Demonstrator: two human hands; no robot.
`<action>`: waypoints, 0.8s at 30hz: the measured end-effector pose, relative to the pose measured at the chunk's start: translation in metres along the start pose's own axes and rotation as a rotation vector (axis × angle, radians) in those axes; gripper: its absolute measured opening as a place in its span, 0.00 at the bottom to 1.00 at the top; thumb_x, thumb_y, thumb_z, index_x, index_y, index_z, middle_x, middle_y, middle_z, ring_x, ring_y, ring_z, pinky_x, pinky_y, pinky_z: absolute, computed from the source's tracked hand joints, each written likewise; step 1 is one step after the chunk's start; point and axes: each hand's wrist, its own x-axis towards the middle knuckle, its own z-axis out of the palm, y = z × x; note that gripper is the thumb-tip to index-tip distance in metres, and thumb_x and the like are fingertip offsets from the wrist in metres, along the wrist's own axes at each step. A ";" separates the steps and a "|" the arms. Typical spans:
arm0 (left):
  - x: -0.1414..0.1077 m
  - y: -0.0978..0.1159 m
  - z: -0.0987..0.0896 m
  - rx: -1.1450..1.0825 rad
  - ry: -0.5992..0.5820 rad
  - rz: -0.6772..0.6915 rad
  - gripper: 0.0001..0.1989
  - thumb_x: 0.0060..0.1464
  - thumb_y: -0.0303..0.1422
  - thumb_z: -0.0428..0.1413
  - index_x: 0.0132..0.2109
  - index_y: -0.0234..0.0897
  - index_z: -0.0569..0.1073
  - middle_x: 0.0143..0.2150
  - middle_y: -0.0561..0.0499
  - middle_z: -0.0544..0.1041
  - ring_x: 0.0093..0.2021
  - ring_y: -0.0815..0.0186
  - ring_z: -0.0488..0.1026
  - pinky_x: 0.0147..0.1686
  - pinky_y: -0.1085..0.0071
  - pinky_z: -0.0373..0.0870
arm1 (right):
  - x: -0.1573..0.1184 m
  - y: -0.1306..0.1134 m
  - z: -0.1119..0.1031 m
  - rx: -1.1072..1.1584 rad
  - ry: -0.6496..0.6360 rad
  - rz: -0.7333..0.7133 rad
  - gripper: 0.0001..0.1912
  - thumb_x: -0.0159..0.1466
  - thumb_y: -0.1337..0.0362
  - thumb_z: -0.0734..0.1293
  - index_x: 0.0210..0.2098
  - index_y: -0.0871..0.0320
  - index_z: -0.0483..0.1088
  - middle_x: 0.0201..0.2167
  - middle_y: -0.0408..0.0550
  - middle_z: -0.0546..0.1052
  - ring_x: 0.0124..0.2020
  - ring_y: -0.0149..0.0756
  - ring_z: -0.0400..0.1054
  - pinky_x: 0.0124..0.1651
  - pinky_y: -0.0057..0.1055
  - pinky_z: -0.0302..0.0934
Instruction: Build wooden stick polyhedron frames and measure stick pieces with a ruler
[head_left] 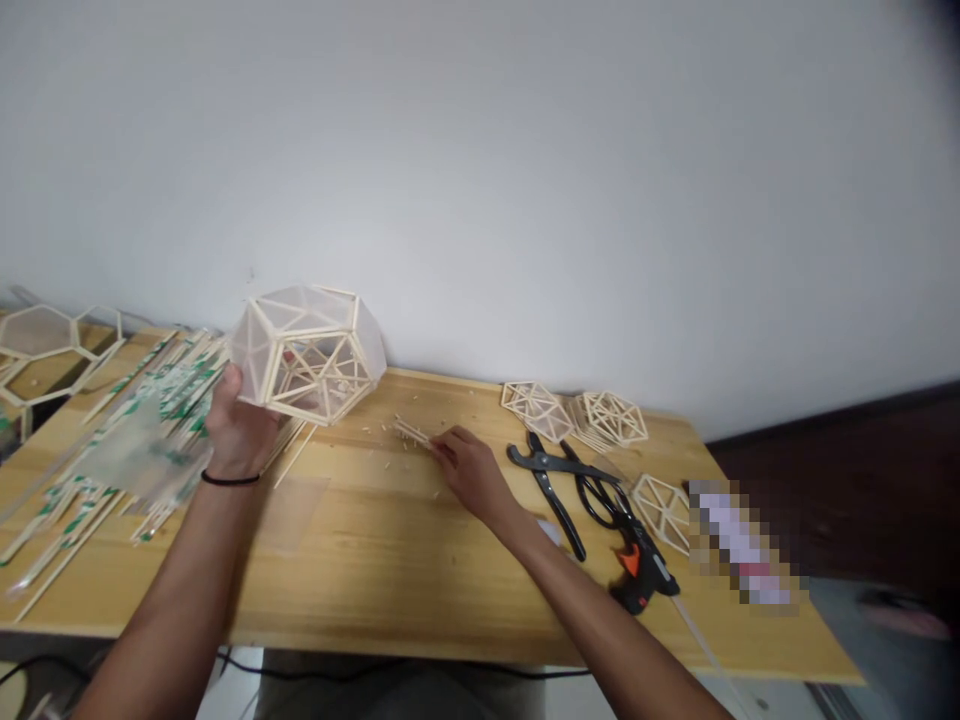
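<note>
My left hand (238, 425) is closed on the lower left side of a dome-shaped frame (259, 345) made of thin wooden sticks. Translucent pale sheet covers its side panels, and the frame is held tilted above the table. Over the middle of the table, my right hand (472, 472) has its fingers pinched on the end of a few short wooden sticks (411, 432). Tiny cut-off bits of stick lie scattered around them. Palm and some fingers of both hands are hidden from view.
Wrapped sticks (176, 400) are heaped at left, near hexagonal frames (41, 352). Right of my right hand lie pliers (551, 465), black-handled scissors (596, 500) and a glue gun (637, 570). Small stick frames (536, 408) rest along the back, with another frame (664, 508) further right. A wall stands behind.
</note>
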 end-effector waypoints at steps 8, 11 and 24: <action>-0.001 -0.002 0.003 -0.006 -0.032 0.000 0.24 0.53 0.53 0.65 0.48 0.41 0.80 0.43 0.50 0.84 0.48 0.53 0.79 0.45 0.59 0.81 | 0.031 0.040 -0.023 -0.129 0.117 0.198 0.10 0.67 0.72 0.62 0.43 0.61 0.76 0.39 0.56 0.79 0.40 0.43 0.73 0.45 0.36 0.66; -0.002 -0.003 0.004 0.018 -0.017 -0.020 0.25 0.52 0.53 0.65 0.47 0.39 0.80 0.45 0.47 0.84 0.49 0.52 0.79 0.45 0.58 0.80 | 0.030 0.047 -0.026 -0.176 0.126 0.238 0.11 0.67 0.71 0.61 0.42 0.62 0.76 0.39 0.57 0.79 0.40 0.45 0.73 0.44 0.36 0.65; -0.008 0.000 0.023 0.041 -0.042 -0.013 0.29 0.49 0.53 0.68 0.54 0.42 0.81 0.48 0.47 0.84 0.47 0.54 0.79 0.47 0.58 0.81 | -0.114 0.117 -0.200 -0.445 0.217 0.616 0.18 0.63 0.52 0.63 0.30 0.56 0.79 0.29 0.59 0.84 0.29 0.51 0.79 0.33 0.42 0.69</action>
